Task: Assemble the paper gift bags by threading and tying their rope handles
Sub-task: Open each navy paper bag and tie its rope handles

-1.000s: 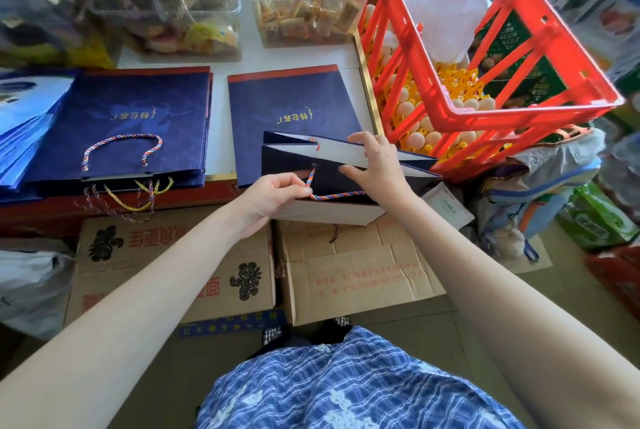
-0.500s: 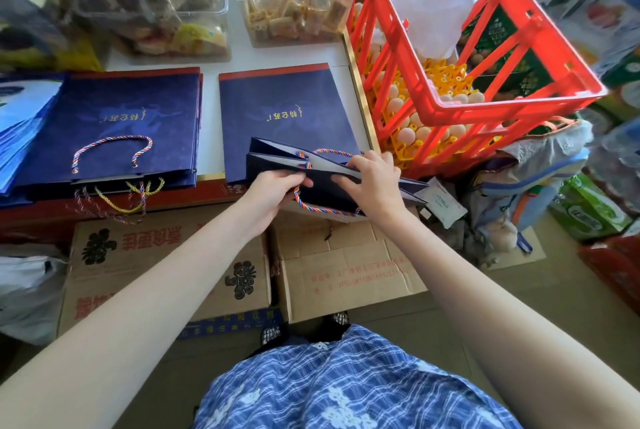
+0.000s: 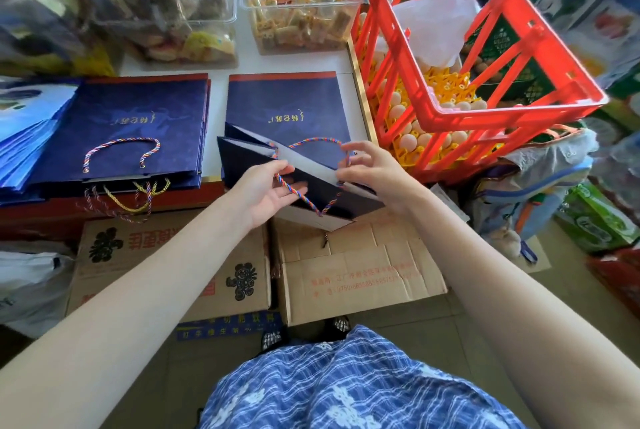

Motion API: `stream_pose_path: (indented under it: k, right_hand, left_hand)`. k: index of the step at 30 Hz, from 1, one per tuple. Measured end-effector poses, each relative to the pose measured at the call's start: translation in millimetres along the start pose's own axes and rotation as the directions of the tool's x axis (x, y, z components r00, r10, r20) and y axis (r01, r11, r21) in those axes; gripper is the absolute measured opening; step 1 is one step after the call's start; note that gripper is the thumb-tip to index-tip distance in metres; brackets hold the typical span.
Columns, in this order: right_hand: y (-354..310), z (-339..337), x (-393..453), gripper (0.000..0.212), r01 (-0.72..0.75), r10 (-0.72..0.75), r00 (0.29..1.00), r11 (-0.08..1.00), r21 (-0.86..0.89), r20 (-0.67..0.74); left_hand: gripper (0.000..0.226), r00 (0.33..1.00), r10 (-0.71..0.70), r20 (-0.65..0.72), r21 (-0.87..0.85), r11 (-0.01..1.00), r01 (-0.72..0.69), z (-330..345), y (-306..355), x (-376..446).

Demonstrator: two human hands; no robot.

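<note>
A navy paper gift bag (image 3: 313,193) is held partly opened over the table's front edge, its white inside showing. A multicoloured rope handle (image 3: 320,141) arcs above its far side and a second rope loop (image 3: 301,198) hangs down its near side. My left hand (image 3: 265,191) pinches the near rope at the bag's left hole. My right hand (image 3: 372,168) pinches the rope by the right hole at the bag's rim, other fingers spread. A flat navy bag (image 3: 287,106) lies beneath.
A stack of finished navy bags (image 3: 131,123) with rope handles lies on the left of the white table (image 3: 216,96). A red crate (image 3: 485,57) over egg trays stands right. Clear snack tubs (image 3: 301,12) sit behind. Cardboard boxes (image 3: 349,276) are below the table.
The bag has been turned and opened wider. The ropes now form one arc above and one loop below, and both hands have shifted to pinch the rope at the two holes.
</note>
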State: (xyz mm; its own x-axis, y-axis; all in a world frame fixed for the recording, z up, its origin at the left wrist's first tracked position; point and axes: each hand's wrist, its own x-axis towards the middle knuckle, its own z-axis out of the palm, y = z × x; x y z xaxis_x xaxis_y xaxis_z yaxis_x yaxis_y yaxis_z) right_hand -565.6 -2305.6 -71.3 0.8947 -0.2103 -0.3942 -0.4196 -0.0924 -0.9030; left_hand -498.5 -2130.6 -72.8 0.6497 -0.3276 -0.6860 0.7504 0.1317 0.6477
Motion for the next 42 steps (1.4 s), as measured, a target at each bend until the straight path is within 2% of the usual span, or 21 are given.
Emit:
stream_pose_path:
  k: [2,4,7,9,11,13,14,15,16,17,19,21,24,27,28,31,33,37,39,41,42]
  right_hand:
    - [-8,4,0,0.046,0.103,-0.103,0.995,0.992,0.075,-0.001]
    - [-17,13,1,0.057,0.197,-0.191,0.98,0.97,-0.144,0.055]
    - [-18,30,3,0.073,0.214,-0.182,0.977,0.8,-0.561,0.113]
    - [-16,35,2,0.051,0.18,-0.199,0.978,0.613,-0.769,0.071]
    - [-18,32,0,0.022,0.166,-0.317,0.948,0.514,-0.842,-0.006]
    - [-22,27,-2,0.013,0.203,-0.351,0.935,0.66,-0.723,-0.058]
    - [-26,26,-5,0.007,0.26,-0.344,0.938,0.791,-0.553,-0.051]
    - [-31,25,-10,0.003,0.314,-0.338,0.941,0.884,-0.345,-0.01]
    - [-37,25,-16,0.008,0.354,-0.354,0.935,0.919,-0.173,0.03]
    - [-42,24,-21,0.012,0.392,-0.387,0.919,0.917,-0.067,0.075]
    - [-56,28,-33,0.016,0.435,-0.431,0.892,0.901,0.005,0.136]
    - [-64,32,-41,0.016,0.418,-0.422,0.901,0.907,0.059,0.097]
    - [-68,44,-52,0.018,0.351,-0.358,0.934,0.914,0.203,-0.001]
    - [-69,71,-63,0.023,0.329,-0.339,0.941,0.908,0.261,-0.006]
    - [-70,81,-67,0.023,0.325,-0.335,0.942,0.905,0.273,-0.011]
    - [-67,110,-75,0.023,0.295,-0.292,0.954,0.887,0.356,-0.062]
    - [-65,131,-79,0.024,0.272,-0.265,0.962,0.876,0.398,-0.074]
    - [-67,160,-84,0.025,0.267,-0.249,0.963,0.859,0.436,-0.099]
    - [-74,163,-85,0.019,0.299,-0.279,0.954,0.909,0.291,-0.108]
    - [-84,159,-89,0.015,0.268,-0.288,0.956,0.935,-0.231,-0.06]
    - [-88,157,-91,0.022,0.212,-0.252,0.968,0.847,-0.487,-0.018]
  left_hand:
    - [0.018,1.0,-0.006,0.024,0.069,0.998,0.004,6,6,-8]
    - [0.018,0.993,-0.028,0.113,0.108,0.994,0.015,11,15,-18]
    - [0.032,0.98,-0.039,0.193,0.211,0.978,-0.002,16,24,-28]
    - [0.033,0.99,0.057,0.132,0.421,0.9,-0.108,16,24,-35]
    - [0.029,0.953,0.297,0.062,0.676,0.69,-0.259,8,22,-38]
    - [0.027,0.755,0.634,0.164,0.851,0.295,-0.433,-10,23,-36]
    - [0.036,0.651,0.702,0.29,0.884,0.064,-0.463,-18,24,-37]
    - [0.05,0.602,0.674,0.429,0.873,-0.139,-0.467,-22,24,-37]
    - [0.064,0.617,0.588,0.524,0.844,-0.264,-0.466,-25,25,-35]
    - [0.073,0.64,0.521,0.565,0.824,-0.304,-0.479,-26,25,-33]
    - [0.063,0.648,0.56,0.516,0.843,-0.195,-0.502,-26,26,-35]
    - [0.041,0.609,0.649,0.456,0.835,-0.074,-0.546,-27,31,-38]
    - [0.02,0.581,0.633,0.511,0.817,-0.148,-0.557,-35,40,-48]
    - [0.024,0.739,0.437,0.512,0.858,-0.224,-0.462,-58,50,-58]
    - [0.026,0.763,0.383,0.521,0.849,-0.144,-0.508,-69,52,-60]
    - [0.018,0.752,0.376,0.54,0.708,0.28,-0.649,-104,59,-76]
    - [0.02,0.747,0.325,0.58,0.653,0.362,-0.665,-126,64,-85]
    - [0.03,0.725,0.222,0.652,0.607,0.42,-0.675,-151,79,-93]
    - [0.032,0.724,0.243,0.645,0.57,0.479,-0.668,-158,82,-91]
    - [0.031,0.739,0.287,0.61,0.528,0.547,-0.649,-162,84,-90]
    - [0.031,0.746,0.304,0.592,0.524,0.559,-0.643,-163,84,-89]
